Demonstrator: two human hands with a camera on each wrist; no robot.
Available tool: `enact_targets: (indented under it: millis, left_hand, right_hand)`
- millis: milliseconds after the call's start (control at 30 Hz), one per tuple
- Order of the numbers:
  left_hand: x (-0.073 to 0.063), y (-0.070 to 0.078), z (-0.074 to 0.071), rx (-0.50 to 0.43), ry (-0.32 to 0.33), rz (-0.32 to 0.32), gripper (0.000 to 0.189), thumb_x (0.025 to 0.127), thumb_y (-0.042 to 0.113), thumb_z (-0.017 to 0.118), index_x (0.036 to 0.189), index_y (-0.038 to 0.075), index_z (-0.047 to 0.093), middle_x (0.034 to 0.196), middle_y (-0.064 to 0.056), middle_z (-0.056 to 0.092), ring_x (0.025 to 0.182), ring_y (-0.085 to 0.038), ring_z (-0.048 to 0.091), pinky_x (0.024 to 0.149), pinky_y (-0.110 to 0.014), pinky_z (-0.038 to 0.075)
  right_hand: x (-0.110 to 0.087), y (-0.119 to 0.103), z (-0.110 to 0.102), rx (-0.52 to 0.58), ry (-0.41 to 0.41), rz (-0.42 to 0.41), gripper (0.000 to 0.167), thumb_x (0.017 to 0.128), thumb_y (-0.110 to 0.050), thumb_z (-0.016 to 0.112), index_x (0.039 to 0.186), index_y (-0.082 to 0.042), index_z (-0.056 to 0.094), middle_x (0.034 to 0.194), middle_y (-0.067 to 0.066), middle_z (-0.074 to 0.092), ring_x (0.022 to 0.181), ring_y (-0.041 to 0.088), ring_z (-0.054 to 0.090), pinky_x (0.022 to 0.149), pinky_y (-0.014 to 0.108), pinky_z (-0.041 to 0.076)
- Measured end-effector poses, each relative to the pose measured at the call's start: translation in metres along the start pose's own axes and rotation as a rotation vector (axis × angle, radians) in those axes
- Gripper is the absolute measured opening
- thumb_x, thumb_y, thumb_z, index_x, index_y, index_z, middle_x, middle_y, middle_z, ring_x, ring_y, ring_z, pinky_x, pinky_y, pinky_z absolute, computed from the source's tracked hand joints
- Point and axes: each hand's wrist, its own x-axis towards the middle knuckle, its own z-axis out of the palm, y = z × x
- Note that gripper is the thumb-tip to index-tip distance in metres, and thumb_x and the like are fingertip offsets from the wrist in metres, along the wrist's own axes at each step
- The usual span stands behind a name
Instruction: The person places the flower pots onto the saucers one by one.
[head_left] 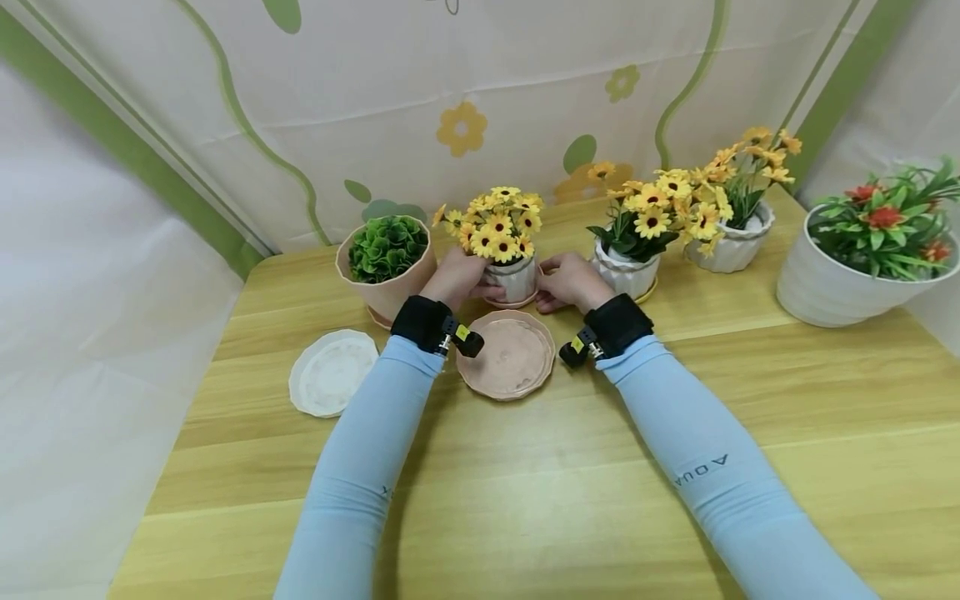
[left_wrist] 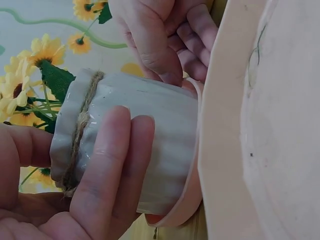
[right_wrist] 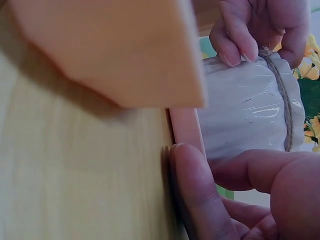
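Observation:
A small white ribbed flowerpot of yellow daisies stands near the back of the table, twine tied round its top. My left hand holds it from the left, two fingers lying along its front in the left wrist view. Beneath the pot is a small pink saucer. At the right, my right hand pinches this saucer's rim between thumb and finger, close beside the pot wall. Just in front lies a larger pink saucer, its rim looming large in both wrist views.
Left of the hands stands a pink pot with a green plant; a white saucer lies before it. Rightward are a daisy pot on a yellow saucer, another daisy pot and a big white pot with red flowers. A patterned curtain hangs behind.

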Motion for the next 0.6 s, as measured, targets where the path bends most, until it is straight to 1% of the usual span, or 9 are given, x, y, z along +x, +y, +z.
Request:
enact_targets:
  millis: [100,233,333,400,500,567,600]
  left_hand:
    - [-0.002,-0.001,-0.001,-0.004,-0.008,-0.001,0.041,0.107,0.021,0.046,0.147,0.012,0.045,0.131,-0.016,0.054,0.090,-0.030,0.068,0.080,-0.036,0.058]
    - [-0.006,-0.001,-0.003,-0.003,-0.009,-0.001,0.044,0.106,0.021,0.047,0.150,0.014,0.043,0.137,-0.015,0.050,0.091,-0.028,0.067,0.081,-0.036,0.058]
    - [-0.011,0.000,-0.003,0.015,-0.003,-0.010,0.045,0.106,0.020,0.047,0.150,0.009,0.041,0.137,-0.015,0.049,0.090,-0.027,0.068,0.082,-0.036,0.057]
    - [-0.015,0.000,-0.004,0.028,-0.005,-0.010,0.045,0.106,0.019,0.046,0.148,0.004,0.042,0.133,-0.018,0.050,0.088,-0.027,0.068,0.082,-0.035,0.057]
    - [-0.023,0.001,-0.006,0.065,-0.020,0.009,0.041,0.106,0.018,0.044,0.142,-0.002,0.046,0.127,-0.020,0.051,0.091,-0.032,0.067,0.082,-0.034,0.057]
    - [-0.029,0.002,-0.008,0.092,-0.030,0.022,0.041,0.106,0.017,0.043,0.141,-0.003,0.046,0.130,-0.021,0.050,0.095,-0.036,0.066,0.082,-0.034,0.057]
    - [-0.032,0.002,-0.010,0.112,-0.033,0.026,0.043,0.106,0.017,0.043,0.144,-0.003,0.044,0.136,-0.020,0.049,0.098,-0.036,0.066,0.082,-0.034,0.057]
  right_hand:
    - [0.000,0.000,0.000,-0.013,0.001,0.006,0.050,0.103,-0.018,0.054,0.146,0.003,0.042,0.081,0.015,0.069,0.059,0.016,0.068,0.062,0.030,0.059]
    - [0.001,0.000,0.001,0.002,-0.005,0.003,0.051,0.102,-0.017,0.054,0.146,0.005,0.040,0.080,0.015,0.069,0.060,0.016,0.069,0.062,0.030,0.059]
    - [0.001,0.000,0.001,0.017,-0.004,-0.002,0.051,0.102,-0.015,0.054,0.146,0.007,0.039,0.080,0.016,0.069,0.060,0.017,0.069,0.062,0.030,0.059]
    - [0.000,0.000,0.001,0.019,0.002,0.001,0.051,0.102,-0.015,0.055,0.145,0.007,0.040,0.081,0.017,0.069,0.060,0.017,0.069,0.062,0.031,0.059]
    - [-0.001,-0.001,0.001,0.006,0.007,0.007,0.050,0.102,-0.015,0.055,0.146,0.006,0.040,0.082,0.016,0.069,0.061,0.017,0.069,0.062,0.031,0.059]
    - [-0.002,-0.001,0.001,-0.002,0.013,0.013,0.050,0.102,-0.016,0.055,0.146,0.005,0.041,0.082,0.016,0.069,0.061,0.017,0.069,0.062,0.030,0.059]
    - [-0.002,-0.001,0.001,-0.005,0.013,0.014,0.050,0.102,-0.016,0.055,0.146,0.005,0.041,0.082,0.015,0.069,0.062,0.017,0.069,0.063,0.030,0.059]
